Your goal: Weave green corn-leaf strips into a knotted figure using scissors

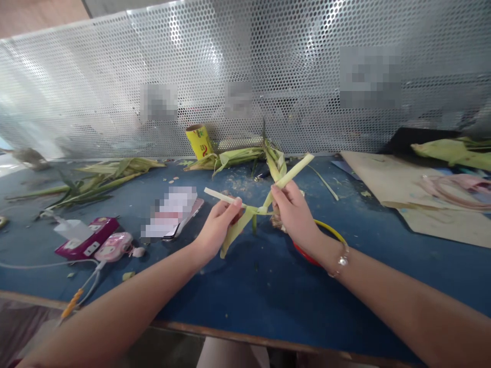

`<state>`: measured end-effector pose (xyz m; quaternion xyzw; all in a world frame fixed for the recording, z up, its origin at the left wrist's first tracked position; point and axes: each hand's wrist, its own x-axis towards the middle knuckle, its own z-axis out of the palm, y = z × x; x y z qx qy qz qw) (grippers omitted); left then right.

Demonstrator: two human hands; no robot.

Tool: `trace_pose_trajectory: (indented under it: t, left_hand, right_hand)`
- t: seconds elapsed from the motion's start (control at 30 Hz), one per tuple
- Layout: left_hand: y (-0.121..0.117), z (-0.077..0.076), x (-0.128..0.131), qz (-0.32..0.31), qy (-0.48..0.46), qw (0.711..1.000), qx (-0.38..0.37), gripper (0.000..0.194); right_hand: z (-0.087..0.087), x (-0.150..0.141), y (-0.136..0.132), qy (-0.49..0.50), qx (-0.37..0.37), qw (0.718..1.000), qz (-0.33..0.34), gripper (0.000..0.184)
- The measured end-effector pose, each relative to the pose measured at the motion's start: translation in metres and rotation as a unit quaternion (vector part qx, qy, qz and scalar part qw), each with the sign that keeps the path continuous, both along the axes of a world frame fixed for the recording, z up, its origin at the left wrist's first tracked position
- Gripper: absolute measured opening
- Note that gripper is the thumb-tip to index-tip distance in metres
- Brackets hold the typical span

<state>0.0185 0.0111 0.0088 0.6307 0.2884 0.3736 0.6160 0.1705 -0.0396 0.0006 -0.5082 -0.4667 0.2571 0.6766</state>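
- Your left hand (217, 225) reaches in from the lower left, just right of the phone (186, 217), its grip closed, thumb on top, on the corn husk strips (236, 232).
- Your right hand (294, 209) angles in from the lower right, farther right of the phone, its grip pinched on the same strips.
- The husk strips cross between your hands, above the tabletop (245, 296) and right of the phone; you can't make out how they join.
- Your right hand and wrist partly cover a red-and-yellow ring (333, 230), well right of the phone.
- The phone's screen is pixelated; a purple box (86, 243) sits left of it.
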Motion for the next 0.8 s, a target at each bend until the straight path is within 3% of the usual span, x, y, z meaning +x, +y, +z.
trace_pose_trajectory:
  t: [0.1, 0.37, 0.63, 0.8]
  left_hand:
    - [-0.007, 0.003, 0.003, 0.013, 0.019, 1.000, -0.007, 0.029]
    - [-0.010, 0.015, -0.002, 0.024, 0.056, 0.997, 0.041, 0.022]
    - [-0.005, 0.025, -0.006, -0.033, 0.023, 0.992, -0.122, 0.013]
    - [-0.004, 0.026, -0.007, -0.046, 0.039, 0.991, -0.120, 0.011]
  right_hand:
    - [0.002, -0.004, -0.005, -0.051, 0.016, 0.999, -0.005, 0.016]
    - [0.001, -0.014, -0.009, -0.104, -0.005, 0.990, 0.091, 0.019]
    - [0.007, -0.012, -0.013, -0.227, -0.020, 0.972, 0.055, 0.017]
    - [0.009, -0.011, -0.015, -0.219, -0.062, 0.971, 0.067, 0.014]
